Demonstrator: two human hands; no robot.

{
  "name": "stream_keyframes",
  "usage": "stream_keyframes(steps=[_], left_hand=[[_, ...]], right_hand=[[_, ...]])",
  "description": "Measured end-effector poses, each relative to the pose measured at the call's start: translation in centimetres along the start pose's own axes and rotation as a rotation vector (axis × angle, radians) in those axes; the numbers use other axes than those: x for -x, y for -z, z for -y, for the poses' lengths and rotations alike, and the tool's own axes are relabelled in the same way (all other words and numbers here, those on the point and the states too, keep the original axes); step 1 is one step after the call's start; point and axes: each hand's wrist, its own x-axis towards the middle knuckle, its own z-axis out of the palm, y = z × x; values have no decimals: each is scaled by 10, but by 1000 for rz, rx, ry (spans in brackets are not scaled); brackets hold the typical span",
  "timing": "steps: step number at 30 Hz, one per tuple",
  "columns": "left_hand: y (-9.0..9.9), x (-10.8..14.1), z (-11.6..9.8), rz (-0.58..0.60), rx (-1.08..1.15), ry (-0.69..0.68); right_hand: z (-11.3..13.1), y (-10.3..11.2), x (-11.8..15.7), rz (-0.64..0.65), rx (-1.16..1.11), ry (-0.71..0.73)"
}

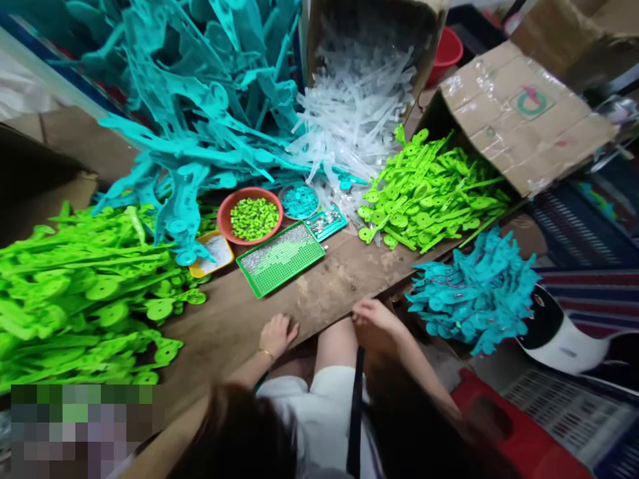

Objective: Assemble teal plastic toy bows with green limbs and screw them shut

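Observation:
My left hand [278, 334], with a thin bracelet at the wrist, rests on the wooden table near its front edge. Its fingers are loosely bent and nothing shows in them. At the table's edge is my right hand [370, 311], fingers loosely curled and slightly blurred, with no object visible in it. Beyond the hands lies a green perforated tray [279, 283] of small metal parts. Behind it stand a red-orange bowl [223, 226] of small green pieces, a bowl of small teal pieces [299, 199], a small teal tray [327, 223] and a yellow-rimmed dish [197, 271] of whitish bits.
Long green plastic parts [74, 286] are heaped at left, with another green heap [429, 193] at right by a tilted cardboard box [519, 113]. Large teal parts [200, 100] and clear plastic strips [354, 100] pile up behind. A teal bundle [474, 289] sits beyond the table's right edge.

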Motion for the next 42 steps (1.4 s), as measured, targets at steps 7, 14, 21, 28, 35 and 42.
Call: stream_keyframes(steps=[7,14,21,28,35,42], left_hand=[[4,0,-4,53,-68,-17],[2,2,-4,53,-78,-30],[-3,1,-3,38,-8,-5],[13,-3,-12,-55,141,-17],[154,-78,19,-448,539,-221],[484,-117,-49,-1094,555,-468]], right_hand=[[78,-1,-131,-275,295,193],[79,-6,-142,-348,484,124],[121,20,-162,-436,523,192],[169,47,-76,-498,544,394],[306,136,80,-670,673,783],[476,163,229,-900,496,1310]])
